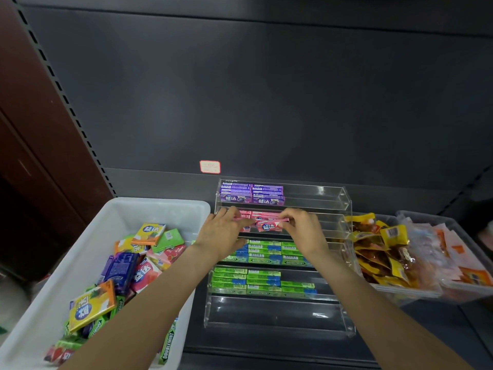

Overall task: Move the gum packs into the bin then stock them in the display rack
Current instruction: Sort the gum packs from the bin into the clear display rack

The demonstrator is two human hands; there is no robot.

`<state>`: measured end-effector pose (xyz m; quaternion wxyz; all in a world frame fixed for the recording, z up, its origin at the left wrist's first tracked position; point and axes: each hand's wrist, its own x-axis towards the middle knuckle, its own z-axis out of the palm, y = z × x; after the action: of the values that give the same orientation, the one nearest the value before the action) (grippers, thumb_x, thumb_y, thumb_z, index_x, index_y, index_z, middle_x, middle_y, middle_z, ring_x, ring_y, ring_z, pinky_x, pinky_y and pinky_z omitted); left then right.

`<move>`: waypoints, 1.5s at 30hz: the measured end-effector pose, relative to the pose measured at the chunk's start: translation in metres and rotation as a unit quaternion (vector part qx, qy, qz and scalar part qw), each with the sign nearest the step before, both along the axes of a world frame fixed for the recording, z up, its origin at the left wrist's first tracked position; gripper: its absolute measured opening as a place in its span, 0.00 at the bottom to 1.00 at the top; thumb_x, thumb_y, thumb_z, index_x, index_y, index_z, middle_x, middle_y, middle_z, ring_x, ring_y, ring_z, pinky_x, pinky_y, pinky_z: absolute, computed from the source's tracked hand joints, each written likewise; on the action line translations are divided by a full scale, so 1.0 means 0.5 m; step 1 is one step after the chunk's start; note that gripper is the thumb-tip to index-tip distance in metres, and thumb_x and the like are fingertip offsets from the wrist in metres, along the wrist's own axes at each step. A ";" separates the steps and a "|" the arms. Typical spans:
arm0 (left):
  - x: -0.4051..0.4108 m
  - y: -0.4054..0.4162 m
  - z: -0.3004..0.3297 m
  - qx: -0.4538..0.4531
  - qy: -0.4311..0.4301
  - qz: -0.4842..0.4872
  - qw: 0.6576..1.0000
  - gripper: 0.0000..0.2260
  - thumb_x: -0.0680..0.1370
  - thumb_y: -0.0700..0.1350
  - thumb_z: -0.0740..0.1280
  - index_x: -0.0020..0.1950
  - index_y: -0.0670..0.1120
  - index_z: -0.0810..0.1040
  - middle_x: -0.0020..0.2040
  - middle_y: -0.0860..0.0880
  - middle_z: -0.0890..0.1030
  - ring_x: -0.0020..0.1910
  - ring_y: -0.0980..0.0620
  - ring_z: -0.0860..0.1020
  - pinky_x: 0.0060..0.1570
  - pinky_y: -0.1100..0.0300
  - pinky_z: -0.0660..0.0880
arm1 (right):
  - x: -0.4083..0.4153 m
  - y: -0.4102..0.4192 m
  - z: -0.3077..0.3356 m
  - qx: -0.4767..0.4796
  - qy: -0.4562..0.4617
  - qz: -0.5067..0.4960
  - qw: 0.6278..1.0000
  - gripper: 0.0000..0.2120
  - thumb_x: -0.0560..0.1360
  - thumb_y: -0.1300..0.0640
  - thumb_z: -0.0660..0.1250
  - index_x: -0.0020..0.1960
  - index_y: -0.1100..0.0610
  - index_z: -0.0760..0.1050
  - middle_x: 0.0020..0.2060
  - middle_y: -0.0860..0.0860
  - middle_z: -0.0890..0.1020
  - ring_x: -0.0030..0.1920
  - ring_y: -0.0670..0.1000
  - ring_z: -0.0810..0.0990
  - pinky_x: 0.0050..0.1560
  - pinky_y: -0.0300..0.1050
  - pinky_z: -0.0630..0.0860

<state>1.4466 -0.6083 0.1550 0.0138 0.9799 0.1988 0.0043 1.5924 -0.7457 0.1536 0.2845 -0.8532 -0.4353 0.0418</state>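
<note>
Stocking is in progress: the left hand [222,231] and right hand [302,228] both pinch a pink gum pack [269,225] over the second tier of the display rack [344,206]. Next, it probably must be laid flat beside the other pink packs; many packs wait in the bin [88,236].

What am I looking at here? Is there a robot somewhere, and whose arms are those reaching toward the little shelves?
No robot here: this is one picture from a camera worn on a person's head, looking forward and down, so the two bare arms are that person's own. In front stands a clear display rack with stepped tiers on a dark shop shelf. Purple gum packs fill the left part of the top tier, pink gum packs sit on the second, and green gum packs on the two below; the lowest tier holds nothing. The left hand and right hand together pinch a pink pack at the second tier. To the left is a white bin of mixed loose packs. To the right are clear tubs of yellow snack packets.
</note>
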 end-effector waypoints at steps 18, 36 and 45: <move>-0.001 -0.001 0.005 -0.009 0.006 0.005 1.000 0.25 0.78 0.53 0.63 0.74 0.57 0.59 0.67 0.48 0.65 0.67 0.48 0.64 0.65 0.53 0.64 | 0.008 0.007 0.011 -0.099 -0.070 0.056 0.991 0.15 0.76 0.66 0.64 0.61 0.56 0.78 0.57 0.53 0.78 0.54 0.51 0.79 0.59 0.45 0.75; -0.017 -0.027 -0.013 -0.041 -0.087 0.028 0.995 0.20 0.78 0.48 0.61 0.70 0.52 0.66 0.68 0.51 0.69 0.67 0.50 0.66 0.65 0.56 0.62 | -0.053 0.009 -0.014 -0.080 -0.114 0.085 0.987 0.18 0.78 0.51 0.62 0.66 0.54 0.73 0.59 0.48 0.73 0.62 0.48 0.70 0.64 0.44 0.70; -0.182 0.025 -0.003 -0.066 -0.213 0.151 0.963 0.11 0.77 0.47 0.65 0.58 0.46 0.77 0.53 0.48 0.80 0.55 0.45 0.76 0.52 0.53 0.70 | -0.197 0.093 0.003 0.021 -0.001 0.160 0.987 0.14 0.78 0.57 0.61 0.63 0.56 0.74 0.56 0.51 0.76 0.59 0.50 0.73 0.60 0.43 0.69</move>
<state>1.3554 -0.5959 0.1536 0.1196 0.9117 0.3371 0.2019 1.4940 -0.6991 0.1551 0.2913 -0.7666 -0.5671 0.0763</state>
